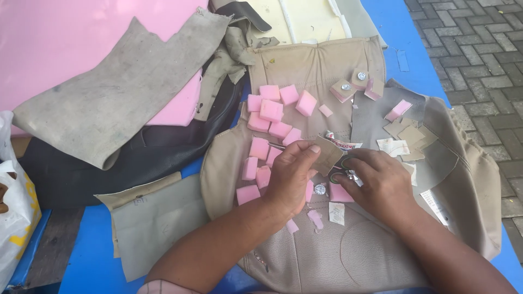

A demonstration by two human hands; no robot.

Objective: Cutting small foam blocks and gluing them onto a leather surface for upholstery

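Note:
My left hand (291,174) pinches a small tan square of leather (327,154) between thumb and fingers. Close beside it, my right hand (378,182) is closed on a small dark tool with a green rim (339,170), at the square's lower edge; its kind is unclear. Both hands rest over a beige leather seat cover (327,239) spread on a blue table (90,250). Several pink foam cubes (271,110) lie scattered on the cover, left of and above my hands. A metal button (320,189) and a pink foam piece (340,194) lie just below my fingers.
Three finished foam pieces with metal studs (357,83) sit at the top right beside tan leather squares (406,133). A grey cloth (120,92), pink foam sheet (60,38) and black leather (131,158) lie left. A white plastic bag (13,212) stands far left; paving is right.

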